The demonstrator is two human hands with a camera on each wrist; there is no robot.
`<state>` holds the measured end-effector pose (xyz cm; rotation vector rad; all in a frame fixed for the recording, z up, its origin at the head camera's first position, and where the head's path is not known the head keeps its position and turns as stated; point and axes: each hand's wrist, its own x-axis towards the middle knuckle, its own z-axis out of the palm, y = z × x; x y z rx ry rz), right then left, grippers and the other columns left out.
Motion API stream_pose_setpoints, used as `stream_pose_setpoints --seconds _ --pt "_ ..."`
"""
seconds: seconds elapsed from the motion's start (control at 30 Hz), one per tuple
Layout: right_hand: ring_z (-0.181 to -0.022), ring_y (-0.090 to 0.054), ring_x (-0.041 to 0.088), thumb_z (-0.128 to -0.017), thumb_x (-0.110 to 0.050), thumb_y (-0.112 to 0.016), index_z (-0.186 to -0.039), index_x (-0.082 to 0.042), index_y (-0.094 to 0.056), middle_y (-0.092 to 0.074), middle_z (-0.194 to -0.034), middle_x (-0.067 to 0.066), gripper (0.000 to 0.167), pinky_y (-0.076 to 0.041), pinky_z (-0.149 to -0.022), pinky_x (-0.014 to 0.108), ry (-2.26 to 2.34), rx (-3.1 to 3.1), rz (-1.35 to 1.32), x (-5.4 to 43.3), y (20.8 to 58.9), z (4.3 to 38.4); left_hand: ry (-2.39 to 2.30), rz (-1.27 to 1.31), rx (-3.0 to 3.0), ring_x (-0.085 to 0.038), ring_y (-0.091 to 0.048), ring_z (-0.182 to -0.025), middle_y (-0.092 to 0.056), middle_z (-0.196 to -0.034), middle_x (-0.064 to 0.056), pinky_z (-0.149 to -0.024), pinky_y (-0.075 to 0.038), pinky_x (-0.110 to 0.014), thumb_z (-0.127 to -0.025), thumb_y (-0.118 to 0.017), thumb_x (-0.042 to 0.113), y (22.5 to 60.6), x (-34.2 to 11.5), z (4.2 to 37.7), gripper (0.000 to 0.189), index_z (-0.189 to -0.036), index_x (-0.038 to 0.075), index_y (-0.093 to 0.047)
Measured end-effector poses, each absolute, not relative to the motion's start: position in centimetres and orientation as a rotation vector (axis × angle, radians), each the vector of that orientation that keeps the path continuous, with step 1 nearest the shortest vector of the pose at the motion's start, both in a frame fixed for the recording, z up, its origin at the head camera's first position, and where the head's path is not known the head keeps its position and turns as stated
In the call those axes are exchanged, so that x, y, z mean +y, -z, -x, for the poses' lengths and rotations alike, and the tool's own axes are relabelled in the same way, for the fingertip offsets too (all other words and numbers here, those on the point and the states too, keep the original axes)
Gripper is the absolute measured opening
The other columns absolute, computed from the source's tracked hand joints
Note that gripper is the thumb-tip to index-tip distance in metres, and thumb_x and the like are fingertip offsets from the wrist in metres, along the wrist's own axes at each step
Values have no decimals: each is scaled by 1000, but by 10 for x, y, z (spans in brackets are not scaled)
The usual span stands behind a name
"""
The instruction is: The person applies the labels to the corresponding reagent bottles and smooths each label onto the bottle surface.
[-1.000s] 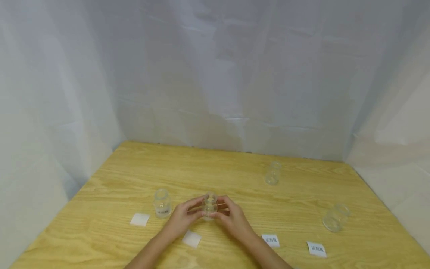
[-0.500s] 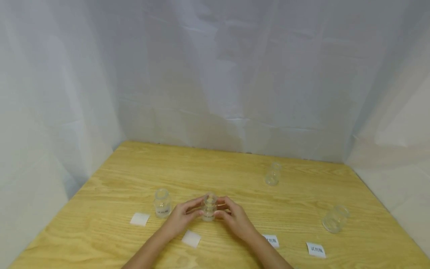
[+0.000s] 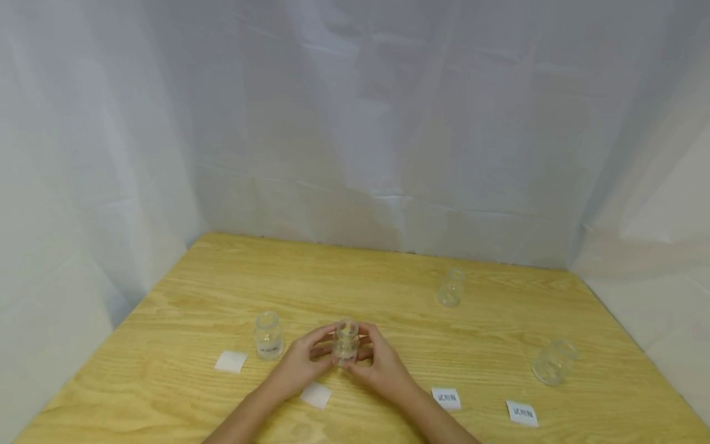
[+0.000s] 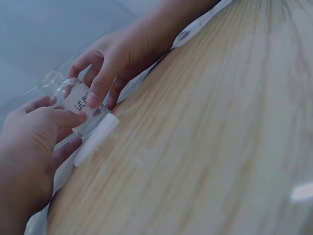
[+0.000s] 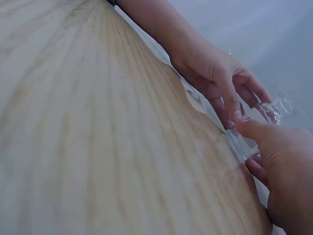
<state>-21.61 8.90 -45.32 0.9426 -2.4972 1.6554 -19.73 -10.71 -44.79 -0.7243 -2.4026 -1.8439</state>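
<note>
A small clear glass bottle [image 3: 346, 336] stands upright between both hands in the head view. My left hand [image 3: 298, 365] holds it from the left, my right hand [image 3: 386, 368] from the right, fingers curled round the back of it. Both thumbs press on a white label [image 4: 77, 99] low on its front, which bears handwritten dark characters, in the left wrist view. Part of that label is hidden under the thumbs. Just left of my left hand is another glass bottle [image 3: 269, 336] with a similar label.
Blank white paper squares lie on the wooden table [image 3: 355, 271], one [image 3: 230, 362] at left and one [image 3: 317, 395] by the left wrist. Written labels [image 3: 446, 398] [image 3: 522, 413] lie right of the right arm. Unlabelled bottles stand farther back [image 3: 450, 288] and at right [image 3: 554, 362].
Half a second ago the thumbs were at the bottle's sides with its label showing. Now they have come together over its lower front. The other bottles and papers have stayed put.
</note>
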Motion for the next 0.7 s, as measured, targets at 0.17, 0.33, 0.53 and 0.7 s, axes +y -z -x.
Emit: stream_pose_setpoints --seconds 0.17,0.33,0.53,0.7 --pt "-80 -59 15 -77 -20 -75 -128 -1 -40 -56 -105 10 65 -51 -71 24 -1469 -2483 -949 86 456 215 1815 712 -2394 -37 -47 -114 -46 -129 -22 -90 -43 -31 -80 -67 -1 449 -107 198 56 -131 -1 -45" --pt "-82 -58 13 -77 -16 -73 -127 -1 -41 -58 -105 9 60 -51 -70 23 -1398 -2416 -1019 86 457 216 1822 700 -2391 -36 -47 -114 -47 -128 -21 -89 -44 -31 -80 -68 2 448 -107 196 56 -131 1 -46" --pt "-93 -58 19 -79 -2 -68 -125 -3 -44 -59 -107 9 52 -50 -77 24 -1435 -2427 -1052 91 451 217 1806 669 -2408 -37 -47 -114 -48 -127 -22 -89 -44 -31 -80 -67 -2 447 -107 196 54 -130 1 -47" --pt "-93 -60 22 -79 -1 -67 -121 -3 -48 -62 -104 10 46 -50 -76 27 -1437 -2390 -1071 94 450 219 1789 678 -2412 -37 -48 -114 -48 -127 -23 -88 -44 -31 -80 -67 -1 448 -108 198 53 -129 -1 -47"
